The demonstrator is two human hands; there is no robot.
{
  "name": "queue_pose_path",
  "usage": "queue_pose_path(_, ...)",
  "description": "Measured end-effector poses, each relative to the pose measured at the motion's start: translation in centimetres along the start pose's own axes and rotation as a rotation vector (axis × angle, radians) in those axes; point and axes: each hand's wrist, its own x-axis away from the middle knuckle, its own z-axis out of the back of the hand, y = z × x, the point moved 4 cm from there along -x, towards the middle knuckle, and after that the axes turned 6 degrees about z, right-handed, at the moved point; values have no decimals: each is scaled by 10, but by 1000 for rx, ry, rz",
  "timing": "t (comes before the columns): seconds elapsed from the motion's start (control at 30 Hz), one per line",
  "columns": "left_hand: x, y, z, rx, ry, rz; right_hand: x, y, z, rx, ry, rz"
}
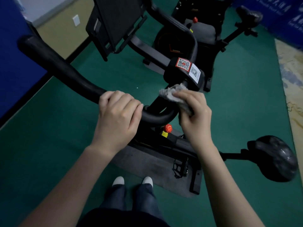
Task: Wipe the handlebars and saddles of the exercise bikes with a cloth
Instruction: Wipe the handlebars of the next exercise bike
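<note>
A black handlebar (pixel 62 66) of the near exercise bike curves from upper left down to the middle. My left hand (pixel 119 112) is wrapped around that bar near its bend. My right hand (pixel 195 110) presses a grey cloth (pixel 173 93) against the bar's centre, just below the clamp with QR stickers (pixel 186 66). The near bike's black saddle (pixel 275 158) sticks out at lower right. A second bike stands behind, its saddle (pixel 250 15) at top right.
A black tablet holder (pixel 114 22) rises above the handlebar. A red knob (pixel 168 128) sits below the bar. Grey mats (pixel 147 163) lie under the bikes on green floor. Blue panels stand at the left and top right. My feet (pixel 132 181) are at the mat's edge.
</note>
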Motion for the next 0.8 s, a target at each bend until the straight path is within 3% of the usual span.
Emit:
queue_pose_path(0.13, 1, 4, 0, -34, -9, 17, -15, 16, 0, -48, 78, -83)
queue_pose_path(0.33, 2, 20, -4, -92, -3, 49, 0, 16, 1, -160, 92, -32)
queue_pose_path(0.67, 8, 64, -26, -102, 3, 44, -1, 32, -2, -250, 156, -104)
queue_pose_path(0.8, 8, 65, -28, -118, 26, 27, 7, 40, -10, -371, 267, -268)
